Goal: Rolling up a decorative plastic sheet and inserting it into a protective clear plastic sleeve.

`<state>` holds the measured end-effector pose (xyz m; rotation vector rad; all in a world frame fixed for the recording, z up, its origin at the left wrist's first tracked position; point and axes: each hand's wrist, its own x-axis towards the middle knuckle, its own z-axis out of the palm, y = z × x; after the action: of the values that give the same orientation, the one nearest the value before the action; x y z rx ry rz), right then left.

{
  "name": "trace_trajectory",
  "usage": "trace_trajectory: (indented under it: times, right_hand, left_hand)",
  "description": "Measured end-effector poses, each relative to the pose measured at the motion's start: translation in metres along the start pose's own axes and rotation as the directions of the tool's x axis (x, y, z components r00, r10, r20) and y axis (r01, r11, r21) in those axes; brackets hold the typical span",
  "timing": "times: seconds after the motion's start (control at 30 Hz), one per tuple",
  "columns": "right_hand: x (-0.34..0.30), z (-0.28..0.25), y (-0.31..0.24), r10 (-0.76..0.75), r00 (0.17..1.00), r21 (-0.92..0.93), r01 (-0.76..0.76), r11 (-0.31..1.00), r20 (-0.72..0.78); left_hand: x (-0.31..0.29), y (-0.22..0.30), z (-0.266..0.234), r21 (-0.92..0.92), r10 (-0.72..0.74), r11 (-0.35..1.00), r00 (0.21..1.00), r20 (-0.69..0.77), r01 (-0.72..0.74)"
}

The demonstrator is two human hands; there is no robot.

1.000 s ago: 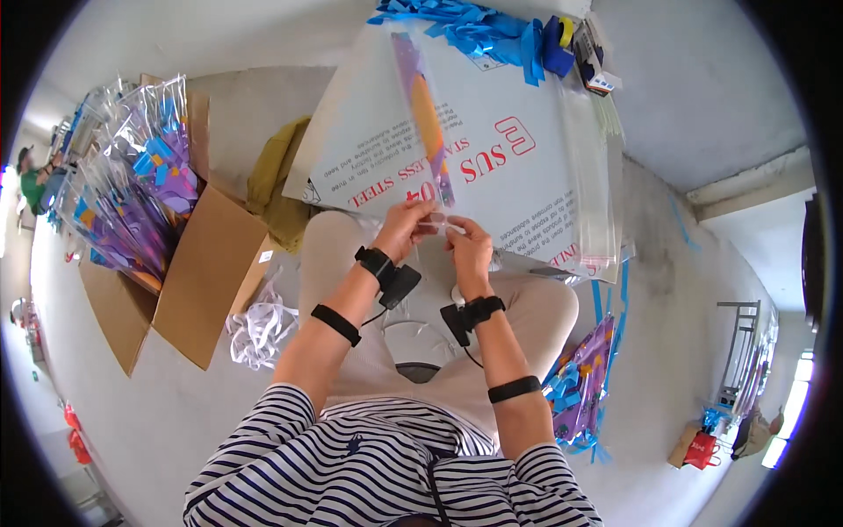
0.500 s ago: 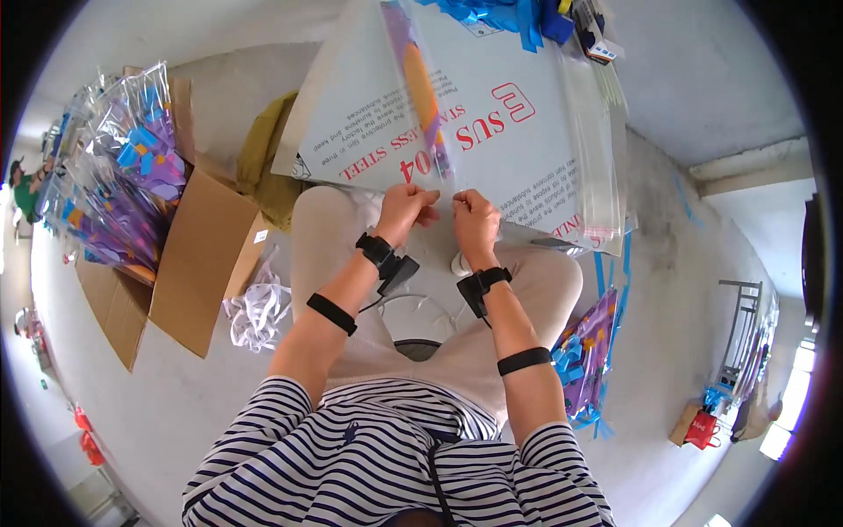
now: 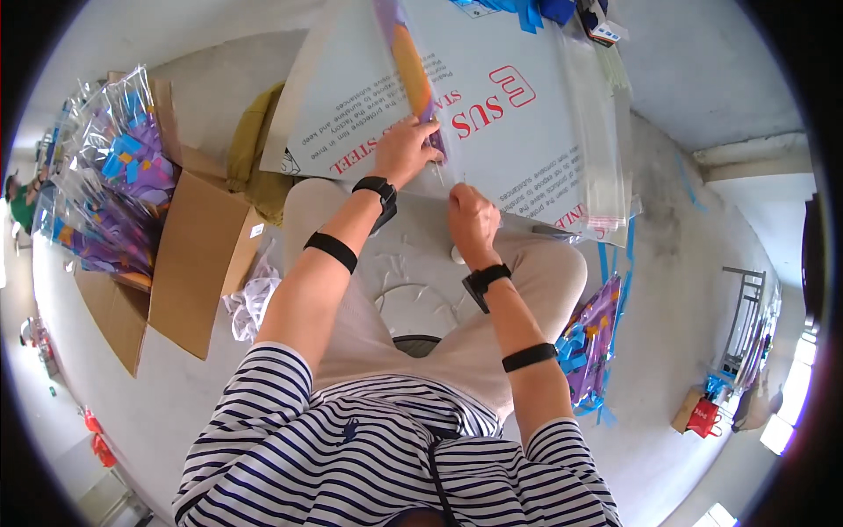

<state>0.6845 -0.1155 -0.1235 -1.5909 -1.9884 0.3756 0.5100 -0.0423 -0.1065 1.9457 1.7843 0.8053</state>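
A long, narrow folded piece in purple and orange (image 3: 409, 70) lies in a clear plastic sleeve (image 3: 445, 167) on the grey-white board. My left hand (image 3: 407, 154) is closed over the near end of the folded piece, thumb and fingers pinching it through or at the plastic; the exact contact is partly hidden. Nearer to me, my right hand (image 3: 474, 220) is closed in a pinch at the sleeve's near end, just past the board's front edge. Black straps circle both wrists and forearms.
The printed board (image 3: 351, 114) spans the space before my knees. Flat clear sleeves (image 3: 597, 149) are stacked along its right side, with blue strips (image 3: 500, 10) at the far edge. A cardboard box (image 3: 204, 255) of wrapped purple pieces stands left; another purple bundle (image 3: 593, 351) sits right.
My left hand has moved forward from the sleeve's near end onto the folded piece. My right hand stays pinched at the near end, almost in place.
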Motion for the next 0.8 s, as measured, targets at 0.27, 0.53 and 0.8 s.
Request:
trace_trajectory:
  times: [0.27,0.53,0.8]
  right_hand:
    - [-0.026,-0.031,0.021,0.101,0.987,0.190,-0.077,0.979,-0.122]
    - [0.004,-0.018,-0.007,0.315,0.942,-0.054,-0.310,0.949,0.117]
    - [-0.010,-0.025,0.031,0.622,0.737,0.284,-0.676,0.680,0.265]
  left_hand:
    - [0.002,-0.005,0.000,-0.017,-0.024,1.000,0.999,0.026,0.025]
    - [0.002,-0.004,-0.002,-0.021,-0.014,1.000,0.999,0.049,0.015]
    - [-0.004,-0.002,-0.016,-0.078,-0.062,0.995,0.995,0.075,0.068]
